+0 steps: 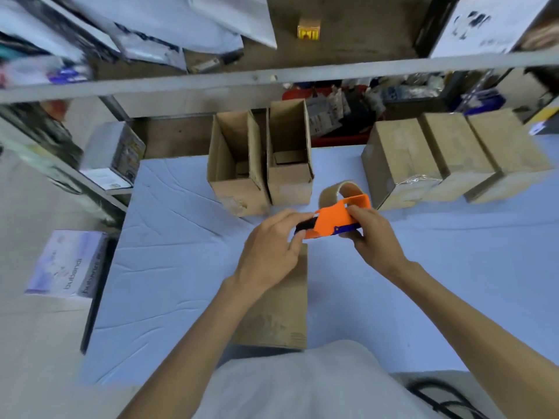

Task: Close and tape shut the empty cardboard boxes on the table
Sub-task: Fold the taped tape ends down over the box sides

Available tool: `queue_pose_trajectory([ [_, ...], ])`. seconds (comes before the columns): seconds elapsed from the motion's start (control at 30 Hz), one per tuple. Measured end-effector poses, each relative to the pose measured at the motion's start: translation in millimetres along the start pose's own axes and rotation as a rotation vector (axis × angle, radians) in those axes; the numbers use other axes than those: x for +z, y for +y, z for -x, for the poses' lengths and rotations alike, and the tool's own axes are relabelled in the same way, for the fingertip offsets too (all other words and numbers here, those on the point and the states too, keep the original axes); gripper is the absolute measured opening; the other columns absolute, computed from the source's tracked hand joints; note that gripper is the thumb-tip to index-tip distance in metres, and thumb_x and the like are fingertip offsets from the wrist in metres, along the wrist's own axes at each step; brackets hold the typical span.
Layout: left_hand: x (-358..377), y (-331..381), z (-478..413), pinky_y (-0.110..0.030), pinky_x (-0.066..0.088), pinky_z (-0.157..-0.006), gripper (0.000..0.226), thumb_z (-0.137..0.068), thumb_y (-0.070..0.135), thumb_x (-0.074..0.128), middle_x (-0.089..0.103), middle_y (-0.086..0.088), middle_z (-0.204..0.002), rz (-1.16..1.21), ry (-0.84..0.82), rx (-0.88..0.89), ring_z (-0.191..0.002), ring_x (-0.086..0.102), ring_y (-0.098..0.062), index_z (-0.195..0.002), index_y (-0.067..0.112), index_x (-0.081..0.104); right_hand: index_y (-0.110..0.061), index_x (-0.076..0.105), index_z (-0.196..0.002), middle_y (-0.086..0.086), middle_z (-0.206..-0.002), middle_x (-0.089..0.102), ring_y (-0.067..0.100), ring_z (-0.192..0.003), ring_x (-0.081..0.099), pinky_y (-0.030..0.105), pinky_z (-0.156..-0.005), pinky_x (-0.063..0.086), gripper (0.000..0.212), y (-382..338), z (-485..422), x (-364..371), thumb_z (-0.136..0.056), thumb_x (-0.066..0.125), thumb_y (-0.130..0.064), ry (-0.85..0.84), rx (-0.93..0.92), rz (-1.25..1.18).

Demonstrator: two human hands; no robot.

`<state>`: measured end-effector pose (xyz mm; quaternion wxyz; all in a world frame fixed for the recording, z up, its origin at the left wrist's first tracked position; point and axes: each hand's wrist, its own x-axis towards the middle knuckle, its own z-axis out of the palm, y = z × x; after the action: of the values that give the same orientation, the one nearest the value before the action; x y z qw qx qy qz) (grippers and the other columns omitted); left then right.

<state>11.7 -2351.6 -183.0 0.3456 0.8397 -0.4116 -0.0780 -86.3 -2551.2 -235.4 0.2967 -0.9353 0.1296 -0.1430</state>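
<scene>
Here we go, both hands up over the middle of the pale blue sheet-covered tabletop [181, 237], and between them sits the orange plastic tape dispenser [335, 217] with its brown roll of packing tape [337, 190] poking out at the far end. My left grip [272, 246] is curled in, thumb and fingertips pinching the dispenser's black front end. My right grip [375, 237] is wrapped round the rear of it, thumb lying on the orange top, fingers tucked underneath by the blue part. So both are closed on the one tool, held clear above the surface. Directly below the hands lies a plain brown cardboard box with its flaps shut [278, 313], long side running toward me, its far end hidden under the left grip; whether it carries tape I cannot tell. Beyond the dispenser, two tall brown cardboard boxes stand open side by side, the left one [239, 164] and the right one [290, 158] touching or nearly so. Off to the right, a row of three closed brown cardboard boxes [456, 152] sits packed together, with clear tape glinting on the nearest corner. A grey metal shelf rail [272, 74] crosses above it all.
</scene>
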Motion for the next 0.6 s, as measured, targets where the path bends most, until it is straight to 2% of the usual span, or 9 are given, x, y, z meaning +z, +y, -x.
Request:
queue_pose_trajectory([
  [0.13, -4, 1, -9, -0.021, 0.049, -0.089, 0.029, -0.095, 0.01, 0.053, 0.07, 0.007, -0.11, 0.17, -0.018, -0.127, -0.098, 0.06, -0.003, -0.116, 0.019, 0.07, -0.011, 0.045, -0.127, 0.008, -0.115, 0.057, 0.026, -0.092, 0.057, 0.035, -0.074, 0.048, 0.06, -7, 1, -10, -0.076, 0.066, 0.01, -0.102, 0.039, -0.056],
  [0.2, -9, 0, -16, -0.01, 0.047, -0.081, 0.028, -0.096, 0.007, 0.052, 0.07, 0.006, -0.109, 0.241, -0.073, -0.223, -0.095, 0.062, -0.005, -0.114, 0.018, 0.071, -0.012, 0.044, -0.129, 0.007, -0.12, 0.056, 0.027, -0.095, 0.057, 0.032, -0.077, 0.047, 0.063, -8, 4, -11, -0.075, 0.065, 0.011, -0.136, 0.03, -0.072],
  [0.23, -10, -1, -19, -0.009, 0.046, -0.08, 0.029, -0.097, 0.007, 0.051, 0.069, 0.005, -0.11, 0.261, -0.102, -0.253, -0.096, 0.063, -0.006, -0.114, 0.019, 0.071, -0.013, 0.043, -0.13, 0.007, -0.12, 0.057, 0.029, -0.097, 0.057, 0.036, -0.079, 0.048, 0.064, -7, 6, -12, -0.075, 0.065, 0.011, -0.153, 0.029, -0.075],
  [0.3, -11, -5, -24, -0.017, 0.049, -0.083, 0.029, -0.096, 0.006, 0.053, 0.066, 0.004, -0.112, 0.269, -0.135, -0.279, -0.096, 0.065, -0.008, -0.113, 0.021, 0.071, -0.017, 0.039, -0.132, 0.004, -0.119, 0.059, 0.029, -0.098, 0.059, 0.042, -0.08, 0.05, 0.069, -6, 8, -15, -0.074, 0.065, 0.009, -0.192, 0.034, -0.113],
  [0.4, -9, -11, -29, -0.027, 0.053, -0.085, 0.025, -0.093, 0.009, 0.06, 0.071, 0.003, -0.106, 0.239, -0.165, -0.3, -0.093, 0.065, -0.009, -0.112, 0.019, 0.072, -0.018, 0.031, -0.136, -0.004, -0.104, 0.06, 0.025, -0.09, 0.061, 0.038, -0.076, 0.051, 0.077, -12, 12, -21, -0.072, 0.07, 0.0, -0.232, 0.056, -0.227],
  [0.47, -7, -15, -30, -0.028, 0.054, -0.081, 0.02, -0.092, 0.01, 0.062, 0.073, 0.002, -0.098, 0.25, -0.182, -0.322, -0.086, 0.065, -0.007, -0.107, 0.015, 0.074, -0.018, 0.03, -0.139, -0.005, -0.096, 0.057, 0.025, -0.083, 0.061, 0.036, -0.072, 0.05, 0.087, -15, 16, -20, -0.066, 0.078, -0.015, -0.246, 0.03, -0.105],
  [0.53, -4, -14, -29, -0.03, 0.055, -0.077, 0.017, -0.093, 0.01, 0.061, 0.072, 0.001, -0.091, 0.286, -0.214, -0.339, -0.078, 0.064, -0.004, -0.103, 0.013, 0.074, -0.022, 0.033, -0.138, -0.008, -0.099, 0.056, 0.019, -0.081, 0.059, 0.032, -0.072, 0.049, 0.095, -17, 17, -18, -0.058, 0.085, -0.03, -0.26, 0.052, 0.033],
  [0.6, 1, -14, -28, -0.029, 0.057, -0.076, 0.018, -0.095, 0.01, 0.059, 0.071, -0.001, -0.092, 0.309, -0.246, -0.366, -0.077, 0.063, -0.003, -0.105, 0.012, 0.073, -0.022, 0.044, -0.129, -0.01, -0.102, 0.058, 0.016, -0.083, 0.06, 0.03, -0.071, 0.049, 0.084, -15, 16, -17, -0.058, 0.086, -0.034, -0.23, 0.055, 0.078],
])
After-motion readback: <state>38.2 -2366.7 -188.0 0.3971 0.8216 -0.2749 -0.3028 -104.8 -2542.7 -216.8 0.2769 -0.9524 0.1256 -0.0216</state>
